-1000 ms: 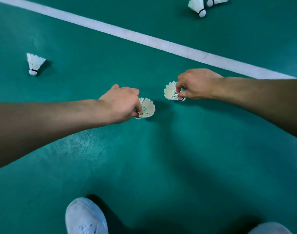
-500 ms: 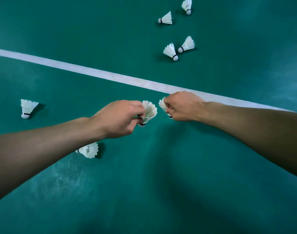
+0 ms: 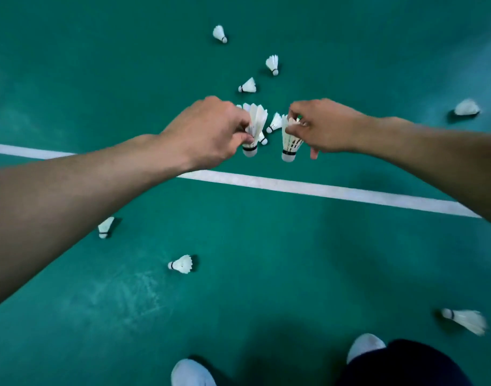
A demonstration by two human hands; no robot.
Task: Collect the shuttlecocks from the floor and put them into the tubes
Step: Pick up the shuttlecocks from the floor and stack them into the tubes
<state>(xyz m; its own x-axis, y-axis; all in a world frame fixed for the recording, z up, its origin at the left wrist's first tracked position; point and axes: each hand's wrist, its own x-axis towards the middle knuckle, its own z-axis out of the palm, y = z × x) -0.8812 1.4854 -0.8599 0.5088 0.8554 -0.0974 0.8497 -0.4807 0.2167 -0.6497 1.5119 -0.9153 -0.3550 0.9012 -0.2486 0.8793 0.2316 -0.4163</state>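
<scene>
My left hand [image 3: 211,132] pinches a white shuttlecock [image 3: 254,129] by its feathers, cork end pointing down toward me. My right hand [image 3: 322,126] pinches a second shuttlecock [image 3: 290,143] the same way, about a hand's width to the right. Both are held up off the green floor. Several loose shuttlecocks lie on the floor: one [image 3: 181,264] near my left foot, one [image 3: 105,227] partly under my left forearm, one [image 3: 466,320] at the right, others [image 3: 248,86] beyond my hands. No tube is in view.
A white court line [image 3: 336,189] crosses the green floor [image 3: 266,260] from left to right under my hands. My white shoes [image 3: 191,373] and a dark trouser leg [image 3: 400,363] show at the bottom edge. Another shuttlecock [image 3: 466,107] lies far right.
Both hands have lifted their shuttlecocks off the floor and turned them cork-down. The view has risen and tilted, so more floor, more shuttlecocks and my feet show.
</scene>
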